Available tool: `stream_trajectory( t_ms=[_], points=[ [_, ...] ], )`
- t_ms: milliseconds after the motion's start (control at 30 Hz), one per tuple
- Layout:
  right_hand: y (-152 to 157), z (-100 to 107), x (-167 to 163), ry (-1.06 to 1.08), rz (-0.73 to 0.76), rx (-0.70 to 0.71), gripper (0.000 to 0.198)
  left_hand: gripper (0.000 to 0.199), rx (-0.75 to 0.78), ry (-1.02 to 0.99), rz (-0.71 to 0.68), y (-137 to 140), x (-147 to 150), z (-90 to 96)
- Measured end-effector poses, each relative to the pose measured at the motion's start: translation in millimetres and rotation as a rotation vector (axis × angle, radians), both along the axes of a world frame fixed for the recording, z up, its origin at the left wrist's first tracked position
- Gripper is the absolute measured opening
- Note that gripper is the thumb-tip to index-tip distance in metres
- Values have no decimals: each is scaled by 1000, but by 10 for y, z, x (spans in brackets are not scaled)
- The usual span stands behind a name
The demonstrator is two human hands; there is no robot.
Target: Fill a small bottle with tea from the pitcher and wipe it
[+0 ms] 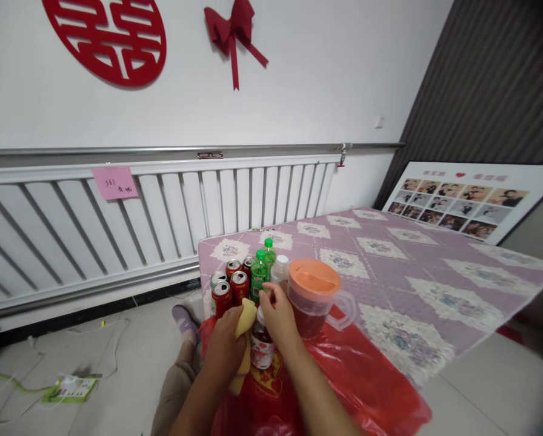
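Across the frame's lower centre, open cans (222, 295) stand left of the left hand (229, 340), which grips a yellow cloth (248, 316); next, a dark-filled bottle (262, 350); the right hand (278, 312) at its top, pinch unclear; an orange-lidded pitcher (314, 284). Either hand's knock could topple the bottle.

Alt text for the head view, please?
A person's left hand holds a yellow cloth beside a dark bottle with a white label, the right hand close to the bottle's top. Around them stand red metal cans, green-capped plastic bottles and an orange-lidded clear plastic pitcher, on a purple floral cover partly spread with red plastic sheeting.
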State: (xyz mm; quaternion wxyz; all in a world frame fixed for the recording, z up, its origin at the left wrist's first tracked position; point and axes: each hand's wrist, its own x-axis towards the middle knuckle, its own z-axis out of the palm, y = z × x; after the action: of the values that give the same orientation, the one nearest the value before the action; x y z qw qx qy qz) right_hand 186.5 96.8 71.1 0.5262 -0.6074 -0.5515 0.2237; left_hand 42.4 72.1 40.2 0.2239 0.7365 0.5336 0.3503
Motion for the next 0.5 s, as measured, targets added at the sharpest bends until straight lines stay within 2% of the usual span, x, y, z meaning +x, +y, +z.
stream_trajectory(
  t_ms=[300,500],
  points=[
    [-133,156,-39,-334,-15,57,30,56,-39,32,69,-93,41,-45],
    [-320,66,-128,-441,-46,-5,25,55,-54,-21,68,-136,51,-58]
  ],
)
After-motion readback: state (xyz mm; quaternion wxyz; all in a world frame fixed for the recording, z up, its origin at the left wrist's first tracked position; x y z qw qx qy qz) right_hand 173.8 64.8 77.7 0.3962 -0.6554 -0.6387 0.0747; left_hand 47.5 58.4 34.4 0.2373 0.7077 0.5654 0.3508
